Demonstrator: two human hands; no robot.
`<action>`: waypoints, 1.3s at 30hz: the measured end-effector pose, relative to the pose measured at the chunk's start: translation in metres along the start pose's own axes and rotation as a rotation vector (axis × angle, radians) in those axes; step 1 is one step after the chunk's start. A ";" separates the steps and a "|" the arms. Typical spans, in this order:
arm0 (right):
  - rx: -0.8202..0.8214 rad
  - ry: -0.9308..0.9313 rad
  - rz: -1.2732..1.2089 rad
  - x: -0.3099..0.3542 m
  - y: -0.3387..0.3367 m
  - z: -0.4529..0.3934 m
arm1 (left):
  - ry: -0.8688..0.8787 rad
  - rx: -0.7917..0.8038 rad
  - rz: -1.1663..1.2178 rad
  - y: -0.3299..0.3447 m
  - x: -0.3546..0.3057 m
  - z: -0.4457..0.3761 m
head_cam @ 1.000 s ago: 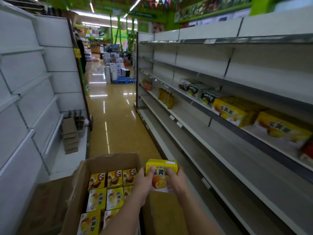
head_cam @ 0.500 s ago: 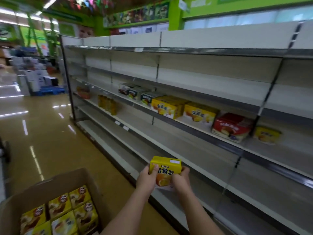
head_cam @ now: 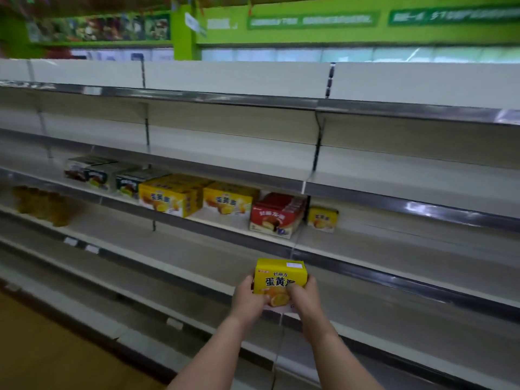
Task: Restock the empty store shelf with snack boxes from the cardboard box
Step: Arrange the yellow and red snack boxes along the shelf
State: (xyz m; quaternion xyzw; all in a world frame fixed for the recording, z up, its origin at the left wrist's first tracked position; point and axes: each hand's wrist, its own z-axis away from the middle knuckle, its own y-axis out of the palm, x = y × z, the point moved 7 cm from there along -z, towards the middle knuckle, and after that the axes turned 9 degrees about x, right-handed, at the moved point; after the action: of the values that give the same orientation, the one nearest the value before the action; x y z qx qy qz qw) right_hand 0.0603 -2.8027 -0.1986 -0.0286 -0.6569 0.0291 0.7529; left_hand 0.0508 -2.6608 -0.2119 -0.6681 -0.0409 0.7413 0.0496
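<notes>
Gripping yellow snack box [head_cam: 278,280], left hand [head_cam: 249,301], right hand [head_cam: 304,298], forearms extended

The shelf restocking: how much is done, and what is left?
Done: one small yellow snack box stands on the shelf, right of the red box. In hand: the left hand and right hand hold another small yellow carton in front of the shelves. Left: placing it; most shelf space remains bare.
</notes>
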 end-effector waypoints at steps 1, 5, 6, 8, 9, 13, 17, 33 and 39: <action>-0.032 0.002 0.021 -0.001 -0.014 -0.013 | 0.016 0.013 0.008 0.013 -0.005 -0.013; -0.085 0.050 0.243 -0.035 -0.073 -0.089 | 0.032 0.068 0.030 0.058 -0.027 -0.050; -0.083 0.073 0.253 -0.037 -0.085 -0.099 | 0.023 0.081 0.030 0.070 -0.029 -0.059; -0.079 0.062 0.269 -0.023 -0.099 -0.099 | -0.008 0.095 0.031 0.090 -0.029 -0.075; -0.085 0.045 0.286 -0.012 -0.104 -0.095 | -0.021 0.093 0.031 0.098 -0.029 -0.084; -0.118 0.036 0.272 -0.006 -0.127 -0.117 | -0.015 0.093 0.022 0.124 -0.035 -0.116; -0.177 0.015 0.321 0.013 -0.135 -0.129 | 0.002 0.091 0.041 0.135 -0.039 -0.141; -0.173 -0.038 0.191 0.023 -0.141 -0.261 | -0.018 0.214 -0.071 0.141 -0.039 -0.289; -0.157 -0.029 0.089 0.025 -0.134 -0.292 | -0.034 0.242 -0.067 0.143 -0.029 -0.340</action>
State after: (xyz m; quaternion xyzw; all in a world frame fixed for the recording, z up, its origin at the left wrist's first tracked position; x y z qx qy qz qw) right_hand 0.3539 -2.9352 -0.2024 -0.1163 -0.6659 0.0114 0.7368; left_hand 0.3894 -2.8083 -0.2365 -0.6430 0.0257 0.7498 0.1539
